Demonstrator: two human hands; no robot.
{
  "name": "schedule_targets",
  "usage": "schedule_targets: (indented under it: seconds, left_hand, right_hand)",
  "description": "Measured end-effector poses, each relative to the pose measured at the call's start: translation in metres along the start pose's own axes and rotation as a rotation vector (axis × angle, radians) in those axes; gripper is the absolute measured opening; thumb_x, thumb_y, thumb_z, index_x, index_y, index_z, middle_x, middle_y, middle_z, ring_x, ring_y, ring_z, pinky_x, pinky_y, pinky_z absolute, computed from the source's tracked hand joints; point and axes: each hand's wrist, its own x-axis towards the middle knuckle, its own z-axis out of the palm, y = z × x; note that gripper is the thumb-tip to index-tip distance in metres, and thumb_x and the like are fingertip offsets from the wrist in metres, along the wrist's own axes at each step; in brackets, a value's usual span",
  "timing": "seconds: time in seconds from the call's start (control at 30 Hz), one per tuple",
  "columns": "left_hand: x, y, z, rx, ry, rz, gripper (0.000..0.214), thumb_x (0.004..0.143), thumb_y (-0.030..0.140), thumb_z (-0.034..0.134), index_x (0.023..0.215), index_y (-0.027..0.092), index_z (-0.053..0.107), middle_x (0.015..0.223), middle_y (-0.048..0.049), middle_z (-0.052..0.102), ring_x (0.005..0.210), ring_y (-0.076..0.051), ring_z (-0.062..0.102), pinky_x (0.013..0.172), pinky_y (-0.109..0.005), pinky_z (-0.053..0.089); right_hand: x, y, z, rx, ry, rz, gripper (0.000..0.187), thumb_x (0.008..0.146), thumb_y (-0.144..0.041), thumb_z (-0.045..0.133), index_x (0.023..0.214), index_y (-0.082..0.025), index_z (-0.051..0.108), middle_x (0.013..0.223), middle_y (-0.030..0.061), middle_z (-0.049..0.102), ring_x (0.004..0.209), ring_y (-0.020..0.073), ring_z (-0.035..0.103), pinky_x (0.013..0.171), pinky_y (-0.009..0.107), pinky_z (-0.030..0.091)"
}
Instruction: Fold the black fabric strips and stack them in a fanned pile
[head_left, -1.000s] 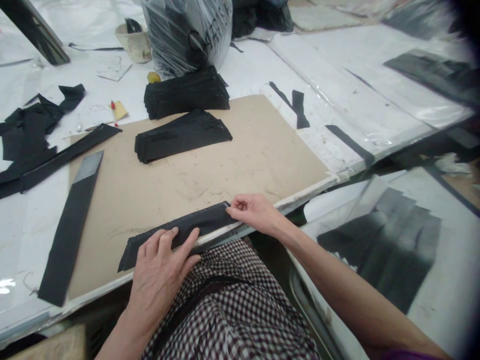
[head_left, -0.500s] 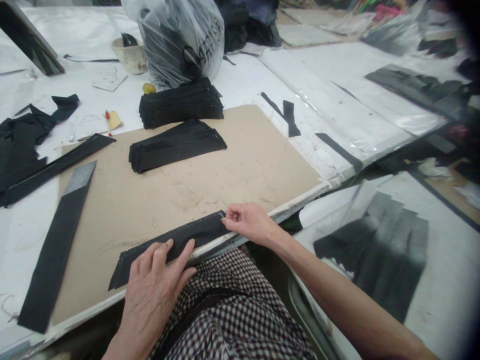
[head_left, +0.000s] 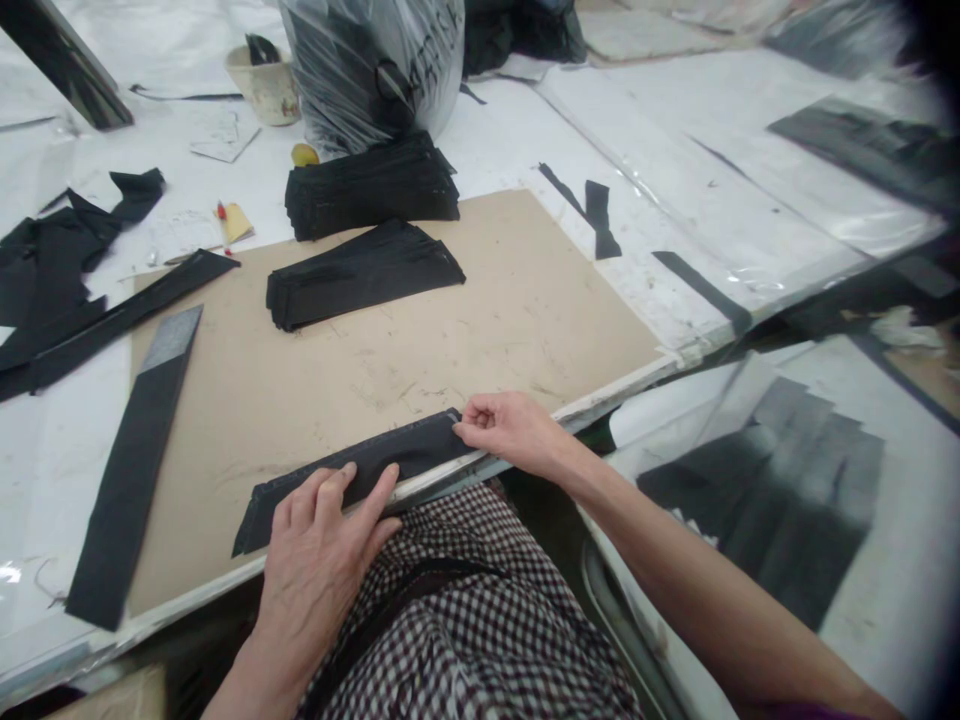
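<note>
While one black strip point(head_left: 409, 450) lies along the near edge of the board point(head_left: 510, 300), left hand point(head_left: 322, 545) presses it, fingers flat; right hand point(head_left: 514, 432) pinches its right end; two piles beyond: near stack point(head_left: 364, 272), far stack point(head_left: 371, 187).

black stack point(head_left: 373, 187) behind fanned stack point(head_left: 364, 272) | plastic bag point(head_left: 375, 60) | cup point(head_left: 264, 85) | long strip point(head_left: 131, 470) far left

Black lettering on plastic bag point(head_left: 390, 60); illegible
</note>
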Motion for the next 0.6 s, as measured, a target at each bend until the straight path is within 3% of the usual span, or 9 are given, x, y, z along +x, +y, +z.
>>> schedule_targets:
  seconds: [0.33,0.5,0.6]
  left_hand:
    - [0.0,0.001,-0.001,-0.008,-0.01,-0.003,0.051,0.091,0.041,0.063,0.141,0.037,0.054,0.127,-0.0153,0.055,0.116,-0.035,0.05,0.089,-0.049,0.046]
    - [0.0,-0.001,-0.005,-0.09,-0.004,0.0,0.043,0.093,0.037,0.062,0.135,0.03,0.059,0.131,-0.0154,0.055,0.117,-0.034,0.051,0.092,-0.049,0.047]
    - [0.007,0.002,-0.008,-0.22,0.059,-0.007,0.031,0.094,0.03,0.06,0.124,0.021,0.063,0.129,-0.0149,0.057,0.115,-0.03,0.053,0.095,-0.048,0.046]
  right_hand:
    - [-0.001,0.003,0.006,-0.112,0.038,-0.041,0.014,0.082,-0.028,0.063,0.071,-0.02,0.06,0.064,-0.0012,0.062,0.059,0.0123,0.051,0.056,0.025,0.033]
    - [-0.008,0.007,0.009,-0.182,0.142,-0.218,0.014,0.087,-0.027,0.063,0.098,-0.021,0.058,0.096,0.0036,0.063,0.075,0.0141,0.055,0.064,0.025,0.039]
    - [-0.012,0.01,0.012,-0.227,0.149,-0.299,0.012,0.093,-0.025,0.057,0.104,-0.023,0.058,0.107,0.0045,0.059,0.08,0.0137,0.055,0.066,0.024,0.039]
